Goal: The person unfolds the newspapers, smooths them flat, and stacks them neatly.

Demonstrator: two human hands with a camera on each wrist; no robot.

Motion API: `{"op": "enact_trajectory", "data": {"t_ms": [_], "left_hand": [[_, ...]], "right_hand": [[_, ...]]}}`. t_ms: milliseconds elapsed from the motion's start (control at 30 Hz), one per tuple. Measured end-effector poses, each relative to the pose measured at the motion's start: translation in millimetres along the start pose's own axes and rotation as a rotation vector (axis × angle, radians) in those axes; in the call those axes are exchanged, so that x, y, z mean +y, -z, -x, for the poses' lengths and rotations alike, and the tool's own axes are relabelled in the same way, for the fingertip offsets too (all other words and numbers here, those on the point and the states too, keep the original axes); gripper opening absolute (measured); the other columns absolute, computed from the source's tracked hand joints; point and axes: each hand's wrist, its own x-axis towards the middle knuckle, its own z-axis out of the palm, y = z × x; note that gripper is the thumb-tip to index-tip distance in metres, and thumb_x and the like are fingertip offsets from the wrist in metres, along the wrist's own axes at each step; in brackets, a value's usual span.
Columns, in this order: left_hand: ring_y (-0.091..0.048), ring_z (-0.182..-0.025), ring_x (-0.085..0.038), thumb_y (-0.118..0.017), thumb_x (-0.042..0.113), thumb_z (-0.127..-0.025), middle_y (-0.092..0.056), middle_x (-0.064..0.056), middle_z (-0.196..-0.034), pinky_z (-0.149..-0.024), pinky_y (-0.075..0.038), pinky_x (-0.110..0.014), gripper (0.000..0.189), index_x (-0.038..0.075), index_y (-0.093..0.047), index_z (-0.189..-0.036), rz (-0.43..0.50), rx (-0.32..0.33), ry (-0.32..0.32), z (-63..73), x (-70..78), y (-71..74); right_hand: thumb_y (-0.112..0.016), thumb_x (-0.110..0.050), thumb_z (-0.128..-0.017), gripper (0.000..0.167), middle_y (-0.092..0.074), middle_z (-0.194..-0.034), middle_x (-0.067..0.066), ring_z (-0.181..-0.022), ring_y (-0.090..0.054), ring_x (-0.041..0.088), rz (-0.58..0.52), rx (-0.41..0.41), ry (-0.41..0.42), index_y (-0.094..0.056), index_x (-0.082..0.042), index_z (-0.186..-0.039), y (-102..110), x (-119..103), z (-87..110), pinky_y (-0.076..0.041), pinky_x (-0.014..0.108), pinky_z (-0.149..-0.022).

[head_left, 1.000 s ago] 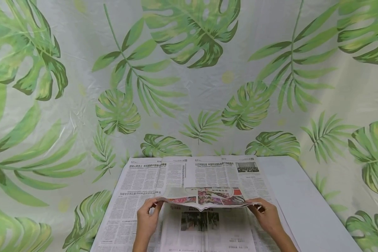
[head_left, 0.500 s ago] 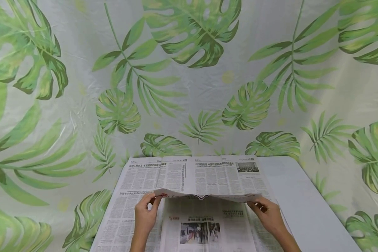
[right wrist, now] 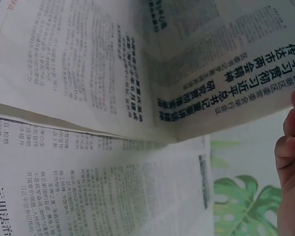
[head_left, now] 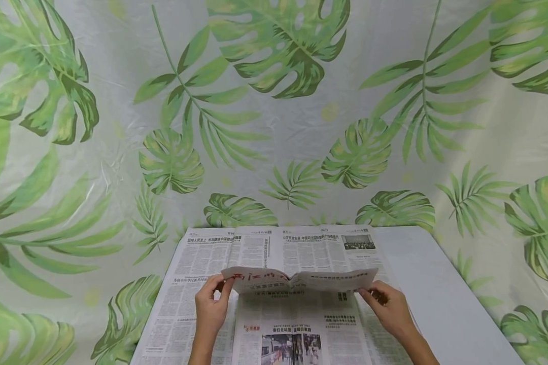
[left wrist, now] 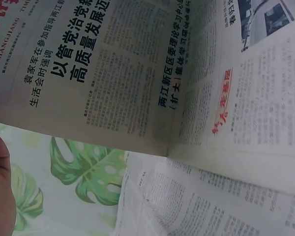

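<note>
A folded newspaper (head_left: 265,280) with a large red title is held by its upper corners over the table. Its top part stands raised and tilted, bending at a crosswise crease. The lower part, with a colour photo (head_left: 289,350), slopes toward me. My left hand (head_left: 210,303) pinches the upper left corner between thumb and fingers. At the upper right corner, my right hand (head_left: 388,306) pinches the edge likewise. In the left wrist view the crease bends the printed page (left wrist: 123,98) sharply. Curled fingers (right wrist: 290,142) grip the page edge in the right wrist view.
Beneath lies a larger spread newspaper (head_left: 187,263), covering much of the white table (head_left: 429,274). Bare tabletop shows along the right side. A leaf-patterned curtain (head_left: 292,121) hangs close behind the table's far edge.
The raised top part has swung up and away from me: its coloured back side showed before, now its red-titled front does. The photo on the lower part has shifted toward me.
</note>
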Motion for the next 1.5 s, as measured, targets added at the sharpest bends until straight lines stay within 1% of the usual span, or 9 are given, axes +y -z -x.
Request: {"op": "enact_trajectory", "data": {"t_ms": [200, 500, 633, 767, 833, 967, 1200, 1300, 1500], "left_hand": [[-0.06, -0.078, -0.005, -0.074, 0.001, -0.093, -0.072, -0.01, -0.095, -0.07, -0.049, -0.014, 0.016, 0.013, -0.077, -0.102, 0.076, -0.003, 0.041, -6.2, -3.9, -7.5], [-0.06, -0.077, -0.011, -0.072, -0.008, -0.091, -0.07, -0.016, -0.095, -0.071, -0.049, -0.013, 0.013, 0.0, -0.074, -0.101, 0.095, 0.025, 0.068, -16.1, -0.7, -18.1], [-0.058, -0.075, -0.02, -0.073, -0.011, -0.087, -0.07, -0.018, -0.091, -0.068, -0.051, -0.023, 0.016, -0.002, -0.073, -0.101, 0.08, 0.029, 0.034, -18.3, 12.7, -15.8], [-0.059, -0.074, -0.021, -0.075, -0.013, -0.084, -0.068, -0.019, -0.088, -0.066, -0.05, -0.035, 0.022, -0.003, -0.071, -0.103, 0.072, 0.039, 0.02, -18.3, 16.9, -12.6], [-0.059, -0.074, -0.019, -0.076, -0.014, -0.083, -0.068, -0.019, -0.088, -0.065, -0.05, -0.038, 0.023, -0.004, -0.07, -0.103, 0.062, 0.035, 0.031, -16.9, 13.7, -12.0], [-0.059, -0.075, -0.02, -0.076, -0.013, -0.083, -0.069, -0.017, -0.09, -0.065, -0.051, -0.038, 0.02, -0.002, -0.071, -0.099, 0.035, 0.016, 0.059, -13.0, 4.3, -12.3], [-0.06, -0.077, -0.022, -0.077, -0.008, -0.086, -0.072, -0.014, -0.091, -0.065, -0.051, -0.026, 0.015, 0.001, -0.075, -0.097, 0.002, -0.004, 0.148, -6.0, -13.9, -14.5], [-0.061, -0.079, -0.021, -0.076, -0.006, -0.088, -0.074, -0.013, -0.093, -0.066, -0.05, -0.023, 0.014, 0.002, -0.076, -0.099, -0.009, -0.014, 0.211, -3.2, -20.8, -15.1], [-0.063, -0.084, -0.017, -0.077, 0.008, -0.092, -0.076, -0.003, -0.095, -0.07, -0.051, -0.021, 0.012, 0.013, -0.078, -0.103, -0.051, -0.075, 0.3, 5.5, -60.3, -14.0]], "right_hand": [[-0.077, -0.009, -0.092, 0.015, -0.066, -0.081, -0.008, -0.064, -0.056, 0.004, -0.017, -0.004, -0.032, -0.074, -0.023, -0.093, -5.1, 5.4, 0.6, -0.047, 0.022, -0.055], [-0.081, -0.015, -0.089, 0.01, -0.064, -0.074, -0.008, -0.063, -0.056, 0.003, -0.021, -0.02, -0.149, -0.072, -0.02, -0.087, -21.2, 26.6, 6.0, -0.049, 0.024, -0.056], [-0.08, -0.015, -0.089, 0.006, -0.068, -0.078, -0.006, -0.063, -0.053, -0.001, -0.014, -0.057, -0.179, -0.077, -0.013, -0.094, -29.5, 37.5, 5.6, -0.048, 0.023, -0.056], [-0.078, -0.015, -0.09, 0.017, -0.077, -0.092, 0.003, -0.068, -0.053, -0.005, 0.008, -0.097, -0.149, -0.08, -0.011, -0.106, -38.0, 44.3, 2.1, -0.049, 0.023, -0.059], [-0.076, -0.015, -0.09, 0.016, -0.077, -0.089, 0.007, -0.067, -0.054, -0.005, 0.012, -0.107, -0.147, -0.08, -0.011, -0.106, -40.5, 45.7, 0.8, -0.049, 0.024, -0.059], [-0.072, -0.01, -0.094, 0.015, -0.078, -0.087, 0.007, -0.066, -0.061, 0.0, -0.002, -0.13, -0.221, -0.079, -0.011, -0.107, -43.4, 48.0, -2.1, -0.051, 0.024, -0.058], [-0.069, -0.013, -0.099, 0.011, -0.077, -0.088, 0.006, -0.073, -0.068, 0.012, -0.02, -0.154, -0.382, -0.077, -0.006, -0.101, -44.8, 52.9, -4.8, -0.054, 0.023, -0.062], [-0.069, -0.013, -0.099, 0.011, -0.077, -0.09, 0.007, -0.075, -0.069, 0.012, -0.02, -0.146, -0.381, -0.078, -0.008, -0.104, -45.7, 55.7, -4.5, -0.054, 0.023, -0.063], [-0.07, -0.01, -0.097, 0.009, -0.076, -0.084, 0.003, -0.071, -0.067, 0.006, -0.024, -0.104, -0.324, -0.078, -0.009, -0.099, -50.1, 64.9, -2.1, -0.053, 0.023, -0.062]]}}
